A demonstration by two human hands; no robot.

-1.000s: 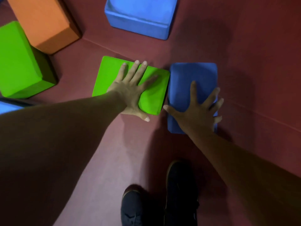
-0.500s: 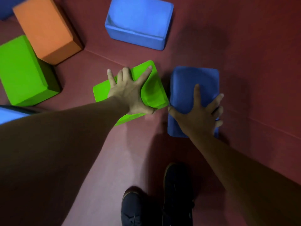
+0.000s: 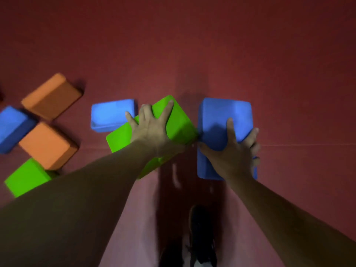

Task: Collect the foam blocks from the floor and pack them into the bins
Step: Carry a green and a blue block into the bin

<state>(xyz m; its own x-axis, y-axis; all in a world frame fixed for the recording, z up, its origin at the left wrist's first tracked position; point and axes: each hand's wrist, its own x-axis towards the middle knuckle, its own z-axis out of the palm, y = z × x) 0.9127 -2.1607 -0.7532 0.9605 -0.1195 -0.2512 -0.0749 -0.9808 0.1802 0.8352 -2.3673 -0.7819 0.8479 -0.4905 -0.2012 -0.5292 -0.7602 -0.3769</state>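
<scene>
Head view suggests an early stage: the left hand [image 3: 154, 132] clamps a tilted green block [image 3: 180, 122]; the right hand [image 3: 231, 157], just beside it, grips a blue block [image 3: 221, 112] across its width; no bin shows. Left of the left hand more lie loose, an orange block [image 3: 52, 95] among them; all are matte, round-cornered foam bricks on the red floor [image 3: 192, 54].

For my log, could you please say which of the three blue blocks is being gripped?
The rightmost blue block, in the right hand; the middle blue block and far-left blue block lie free.
</scene>
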